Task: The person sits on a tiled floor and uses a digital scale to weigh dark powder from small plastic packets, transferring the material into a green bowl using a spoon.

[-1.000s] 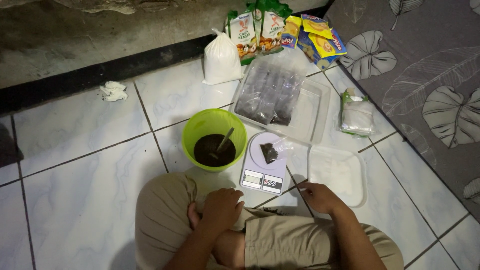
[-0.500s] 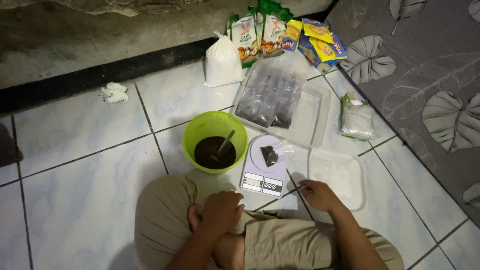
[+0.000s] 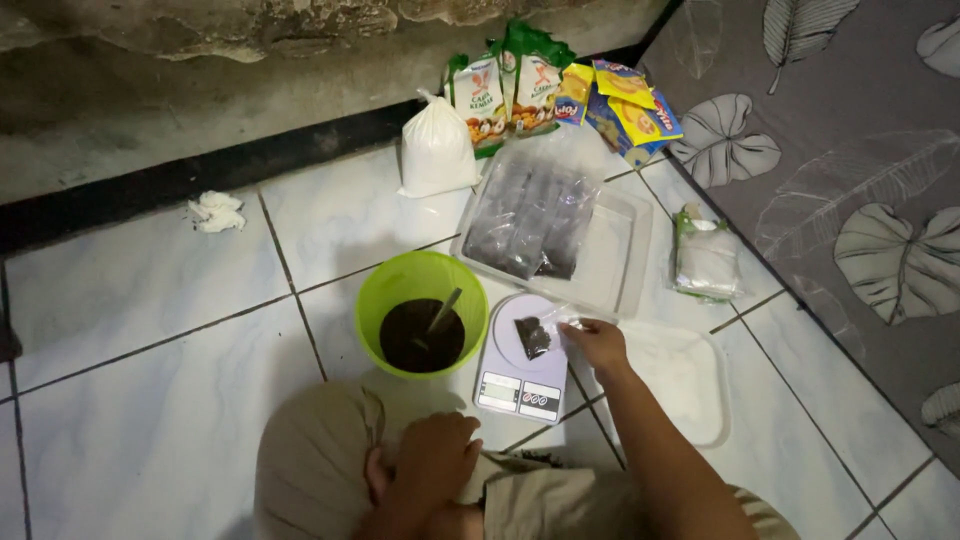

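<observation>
Beige cloth covers the folded knee (image 3: 320, 470) at the bottom of the head view, and the left hand (image 3: 435, 460) rests on it with fingers curled loosely, holding nothing. Just beyond, on the white floor tiles (image 3: 150, 400), stands a small white kitchen scale (image 3: 522, 358) with a round platform; a small clear bag of dark powder (image 3: 533, 336) lies on that platform. The right hand (image 3: 597, 342) reaches in from the right, its fingertips pinched on the bag's clear upper edge; how firmly they grip cannot be told. Touching the scale's left side is a lime-green bowl (image 3: 422, 285) holding dark powder, with a spoon (image 3: 442, 312) leaning in it. To the right of the scale lies an empty white tray (image 3: 690, 385). Farther off, a second white tray (image 3: 615, 265) carries a heap of filled clear packets (image 3: 530, 225), with a bundle of clear bags (image 3: 705, 255) beside it. Against the wall stand a white knotted bag (image 3: 437, 152), green-and-white packs (image 3: 510, 85) and yellow-and-blue sachets (image 3: 625, 110); a crumpled tissue (image 3: 216, 211) lies far left.
</observation>
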